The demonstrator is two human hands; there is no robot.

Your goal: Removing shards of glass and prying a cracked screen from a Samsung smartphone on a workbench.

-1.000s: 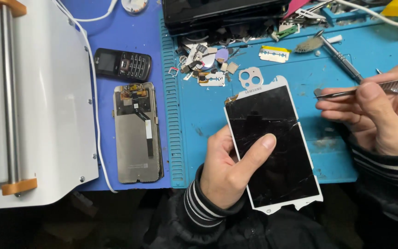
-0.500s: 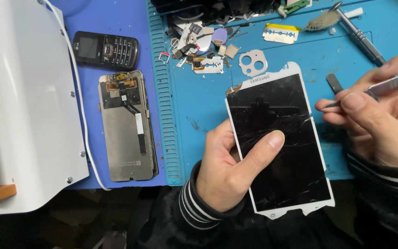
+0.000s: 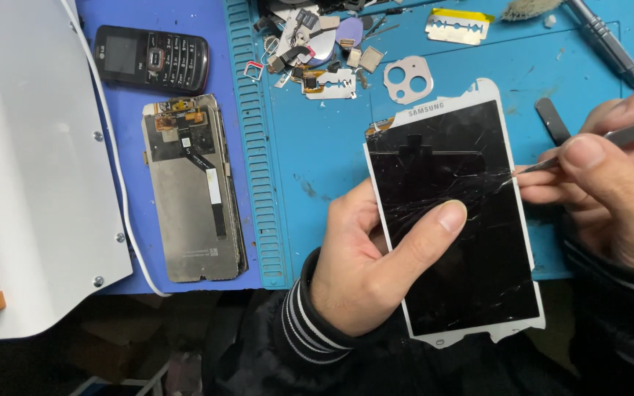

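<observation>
Left hand [image 3: 365, 271] holds a cracked phone screen [image 3: 453, 220] upright-ish over the near edge of the blue work mat [image 3: 317, 161]; thumb lies across the black glass, fingers wrap behind the left edge, grip closed firmly on the panel. Screen has a white frame, black face, fine cracks spreading from the right side and across the middle. Right hand [image 3: 610, 183] pinches a pair of metal tweezers [image 3: 596, 145], fingers pressed together on the shaft; the tweezer tip meets the screen's right edge, about a third of the way down, right at the cracked area. A small black strip [image 3: 552, 121] lies on the mat just behind the tweezers. To the left, on a darker blue pad [image 3: 130, 84], a bare phone back panel [image 3: 194, 189] lies flat with its ribbon cable facing up; an old black keypad phone [image 3: 152, 59] sits just beyond it. A white machine housing [image 3: 31, 161] fills the far left, a white cable [image 3: 115, 176] running along its edge. At the far side of the mat: a heap of small parts and scraps [image 3: 324, 44], a grey camera-lens bezel [image 3: 407, 79], a razor blade [image 3: 458, 26] and a dark screwdriver [image 3: 607, 44]. Both sleeves dark, striped cuffs.
</observation>
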